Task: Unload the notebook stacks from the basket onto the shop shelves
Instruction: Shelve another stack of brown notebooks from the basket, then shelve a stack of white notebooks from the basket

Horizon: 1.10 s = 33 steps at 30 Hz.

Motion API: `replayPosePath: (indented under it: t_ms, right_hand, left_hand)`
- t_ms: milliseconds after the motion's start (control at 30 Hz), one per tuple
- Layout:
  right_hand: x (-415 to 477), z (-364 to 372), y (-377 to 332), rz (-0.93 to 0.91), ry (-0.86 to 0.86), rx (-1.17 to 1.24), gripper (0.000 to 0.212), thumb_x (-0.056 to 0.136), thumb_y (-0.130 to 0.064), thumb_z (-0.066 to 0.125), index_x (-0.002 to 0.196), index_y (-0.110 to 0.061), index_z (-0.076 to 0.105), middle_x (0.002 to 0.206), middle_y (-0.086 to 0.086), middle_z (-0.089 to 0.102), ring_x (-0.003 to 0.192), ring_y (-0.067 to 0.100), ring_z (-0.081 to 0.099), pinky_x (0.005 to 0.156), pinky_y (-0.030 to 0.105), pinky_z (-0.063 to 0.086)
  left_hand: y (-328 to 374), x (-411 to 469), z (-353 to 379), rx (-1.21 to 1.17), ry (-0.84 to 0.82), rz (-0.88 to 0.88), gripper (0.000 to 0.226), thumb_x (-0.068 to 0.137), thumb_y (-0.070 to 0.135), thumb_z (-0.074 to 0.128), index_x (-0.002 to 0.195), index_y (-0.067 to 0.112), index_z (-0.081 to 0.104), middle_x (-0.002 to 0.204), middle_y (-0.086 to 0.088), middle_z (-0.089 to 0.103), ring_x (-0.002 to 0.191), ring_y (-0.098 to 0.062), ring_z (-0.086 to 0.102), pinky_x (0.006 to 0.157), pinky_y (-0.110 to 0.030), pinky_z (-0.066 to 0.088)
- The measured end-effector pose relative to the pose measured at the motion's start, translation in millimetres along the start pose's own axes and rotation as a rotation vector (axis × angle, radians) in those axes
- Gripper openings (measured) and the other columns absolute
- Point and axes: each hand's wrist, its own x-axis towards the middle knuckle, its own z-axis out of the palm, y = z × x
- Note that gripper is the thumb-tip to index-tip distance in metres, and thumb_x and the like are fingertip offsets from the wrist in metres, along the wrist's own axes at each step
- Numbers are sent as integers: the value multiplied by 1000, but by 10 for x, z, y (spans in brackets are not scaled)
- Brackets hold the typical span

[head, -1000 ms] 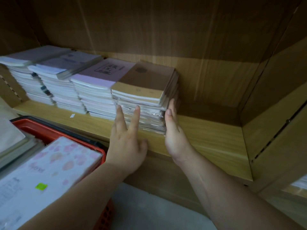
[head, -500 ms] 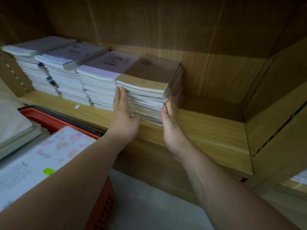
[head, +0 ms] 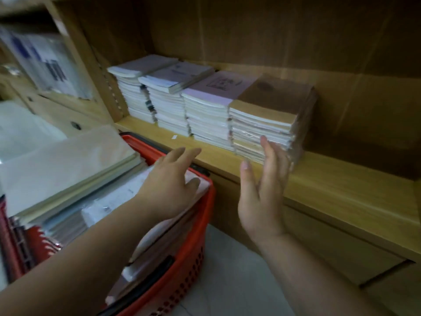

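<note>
Four notebook stacks are sitting side by side on the wooden shelf [head: 341, 185], w/ the brown-cover stack [head: 268, 117] at the right end, the lilac-cover stack [head: 211, 106] touching it on the left, then two white stacks [head: 159, 96] running toward 10 o'clock. Right hand [head: 262, 190] is standing upright, palm facing left, fingers [head: 273, 156] spread & straight, holding nothing; fingertips are overlapping the brown stack's lower front edge, can't tell if touching. Left hand [head: 168, 185] is hovering palm-down over the red basket [head: 196, 258] at 7 o'clock of that stack, fingers loose & apart, gripping nothing. The basket is sitting just in front of the shelf edge, w/ more notebooks [head: 68, 165] piled inside, incl. a big pale-covered pile at 9 o'clock. Neighbouring shelf bay [head: 45, 65] at 10 o'clock is blurry.
</note>
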Motion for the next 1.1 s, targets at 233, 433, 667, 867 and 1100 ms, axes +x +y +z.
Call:
replayPosePath:
  t_ms: [233, 433, 667, 867, 1100]
  right_hand:
    - [-608, 552, -629, 446, -475, 163, 54, 96, -40, 64, 147, -31, 46, 144, -9, 37, 132, 9, 45, 109, 27, 39]
    - [-863, 804, -858, 703, -422, 200, 79, 98, -38, 65, 162, -28, 19, 161, -15, 20, 136, -3, 28, 109, 22, 28]
    - [-934, 1182, -707, 768, -378, 148, 90, 100, -29, 63, 164, -26, 0, 169, -10, 10, 149, 5, 22, 121, 28, 25]
    - [-976, 1435, -680, 820, -221, 123, 106, 81, -38, 66, 151, -52, -13, 170, -6, 17, 154, 18, 26, 123, 46, 27]
    - [-1048, 1478, -672, 978, -154, 229, 117, 66, -46, 64, 155, -45, -12, 155, -5, 44, 139, 21, 48, 114, 45, 43]
  left_hand:
    - [-902, -380, -573, 148, -156, -212, 65, 87, 48, 70, 147, 38, 46, 141, -1, 55, 122, -25, 57, 101, -34, 45]
    - [-1170, -416, -603, 17, -295, -204, 65, 84, 51, 74, 144, 43, 49, 101, 5, 66, 93, -17, 62, 82, -23, 40]
    - [-1449, -411, -583, -209, -357, -223, 77, 80, 51, 78, 148, 47, 42, 138, 16, 52, 123, -4, 50, 99, -17, 31]
    - [-1561, -365, -533, -408, -449, -277, 85, 81, 38, 82, 151, 47, 36, 138, 19, 55, 123, -3, 57, 115, -29, 38]
    - [-1597, -426, -509, -709, -451, -338, 95, 84, 7, 77, 156, 39, 24, 122, 25, 60, 98, 16, 62, 86, -9, 51]
